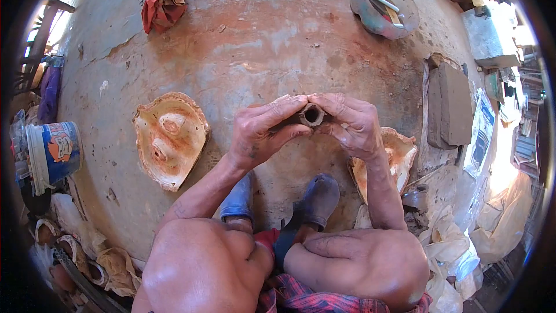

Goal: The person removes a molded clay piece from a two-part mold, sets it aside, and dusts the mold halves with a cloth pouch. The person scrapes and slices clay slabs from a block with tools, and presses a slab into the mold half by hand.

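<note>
Both my hands grip one hollow clay piece (312,115), held up in front of my knees with its round, dark opening facing me. My left hand (263,127) is closed around its left side, fingers over the top and thumb below. From the right, my right hand (352,123) closes on it in the same way. Most of the clay is hidden by the fingers. On the floor to the left lies a cream mould half (188,156) with rust-coloured stains. Another mould half (403,146) lies partly behind my right forearm.
A red cloth (164,8) is bunched at the far left. At the far right stands a round bowl (399,0) with stick-like tools in it. A grey clay block (452,104) sits at the right, beside plastic sheeting (480,133). A blue and white bucket (61,150) is on the left.
</note>
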Action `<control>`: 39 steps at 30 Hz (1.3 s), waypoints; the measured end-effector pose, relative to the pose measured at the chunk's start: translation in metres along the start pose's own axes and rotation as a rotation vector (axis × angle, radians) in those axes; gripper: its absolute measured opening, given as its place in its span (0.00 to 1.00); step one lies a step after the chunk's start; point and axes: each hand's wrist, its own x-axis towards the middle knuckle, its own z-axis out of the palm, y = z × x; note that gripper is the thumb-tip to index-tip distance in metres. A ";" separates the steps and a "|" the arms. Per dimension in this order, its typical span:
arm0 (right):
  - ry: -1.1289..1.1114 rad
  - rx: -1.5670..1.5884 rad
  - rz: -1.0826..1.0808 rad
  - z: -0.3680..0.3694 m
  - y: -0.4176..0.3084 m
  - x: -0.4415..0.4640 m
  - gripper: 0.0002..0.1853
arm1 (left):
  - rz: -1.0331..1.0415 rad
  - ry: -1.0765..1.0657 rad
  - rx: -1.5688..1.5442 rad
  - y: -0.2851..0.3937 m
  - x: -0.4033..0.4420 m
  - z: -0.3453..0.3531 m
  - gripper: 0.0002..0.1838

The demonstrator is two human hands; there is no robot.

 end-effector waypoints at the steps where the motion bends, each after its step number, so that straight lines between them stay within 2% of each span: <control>1: 0.002 0.001 -0.002 0.000 0.000 0.000 0.32 | 0.010 -0.008 0.019 0.000 0.001 0.000 0.30; 5: 0.011 0.009 0.073 0.001 -0.005 0.000 0.33 | -0.066 -0.011 -0.030 0.001 0.001 -0.001 0.32; 7: -0.001 0.000 0.056 0.002 0.000 -0.002 0.34 | 0.112 -0.041 0.105 -0.008 0.002 -0.003 0.39; 9: -0.015 -0.008 0.034 -0.002 0.000 -0.002 0.36 | 0.064 -0.078 0.078 -0.003 0.002 -0.011 0.42; 11: 0.026 -0.105 0.146 -0.012 -0.011 -0.004 0.37 | 0.009 -0.111 0.051 -0.004 0.001 -0.022 0.44; 12: 0.017 -0.100 0.142 -0.017 -0.002 -0.013 0.37 | -0.095 -0.117 -0.005 -0.009 -0.002 -0.033 0.47; 13: 0.093 -0.074 0.246 -0.020 0.017 -0.026 0.39 | -0.199 -0.123 -0.060 -0.015 -0.005 -0.044 0.50; 14: 0.168 -0.046 0.353 -0.022 0.034 -0.039 0.45 | -0.389 -0.081 -0.278 -0.030 -0.020 -0.048 0.44; 15: 0.160 -0.034 0.354 -0.022 0.046 -0.049 0.45 | -0.401 -0.076 -0.271 -0.045 -0.031 -0.048 0.44; 17: 0.270 0.247 0.797 -0.018 0.063 -0.064 0.52 | -0.826 0.307 -0.629 -0.068 -0.045 -0.048 0.43; 18: 0.261 0.258 0.810 -0.014 0.063 -0.064 0.52 | -0.843 0.310 -0.622 -0.073 -0.048 -0.046 0.43; 20: 0.259 0.363 1.048 -0.008 0.066 -0.060 0.54 | -1.270 0.352 -0.637 -0.081 -0.052 -0.038 0.47; 21: 0.247 0.372 1.070 -0.005 0.067 -0.056 0.54 | -1.297 0.353 -0.632 -0.081 -0.050 -0.033 0.47; 23: 0.311 0.491 1.189 -0.001 0.065 -0.049 0.53 | -1.549 0.382 -0.682 -0.079 -0.043 -0.021 0.51; 24: 0.305 0.494 1.221 0.001 0.068 -0.049 0.53 | -1.586 0.361 -0.787 -0.064 -0.025 -0.022 0.52; 27: 0.271 0.557 1.291 0.012 0.082 -0.053 0.52 | -1.706 0.286 -0.751 -0.053 0.002 -0.015 0.48; 28: 0.227 0.572 1.310 0.014 0.084 -0.048 0.49 | -1.810 0.347 -0.704 -0.052 0.011 -0.012 0.43; 29: 0.186 0.589 1.328 0.015 0.084 -0.044 0.47 | -1.837 0.358 -0.699 -0.055 0.013 -0.011 0.43; 31: 0.122 0.663 1.451 0.005 0.068 -0.015 0.44 | -1.778 0.177 -0.904 -0.071 0.004 -0.005 0.44; 32: 0.074 0.726 1.552 -0.001 0.061 -0.003 0.42 | -1.829 0.220 -0.926 -0.077 0.006 0.000 0.39; 33: 0.080 0.716 1.571 -0.002 0.059 0.006 0.42 | -1.843 0.208 -0.937 -0.081 0.006 0.001 0.39; 35: 0.231 0.809 1.686 0.000 0.061 0.019 0.34 | -1.854 0.191 -0.963 -0.085 0.004 0.000 0.36; 36: 0.236 0.802 1.699 0.001 0.072 0.016 0.34 | -1.889 0.278 -0.955 -0.086 0.005 0.002 0.31; 38: 0.073 0.594 1.794 0.008 0.091 -0.001 0.27 | -1.902 0.277 -0.902 -0.089 0.000 0.005 0.30; 39: 0.077 0.594 1.799 0.009 0.087 0.000 0.27 | -1.894 0.282 -0.847 -0.091 -0.003 0.005 0.29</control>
